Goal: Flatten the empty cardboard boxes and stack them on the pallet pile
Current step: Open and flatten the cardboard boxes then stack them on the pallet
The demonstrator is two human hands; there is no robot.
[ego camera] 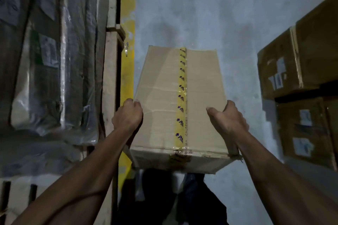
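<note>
A person is holding one cardboard box (181, 107) in both hands, out in front of the body and above a grey concrete floor (228, 14). The box is still assembled, not flattened. Its top seam is sealed with a strip of yellow printed tape (181, 97) running down the middle and over the near edge.

The left hand (128, 115) is gripping the box's left top edge, fingers curled round the edge. The right hand (227, 118) is gripping the right side, thumb lying on the top face and fingers wrapping down out of sight.

To the left, goods wrapped in clear plastic film (47, 60) are sitting on a wooden pallet (111, 60), beside a yellow floor line (128, 60). To the right, brown cartons (300, 71) bearing white labels are standing stacked, well apart from the held box.
</note>
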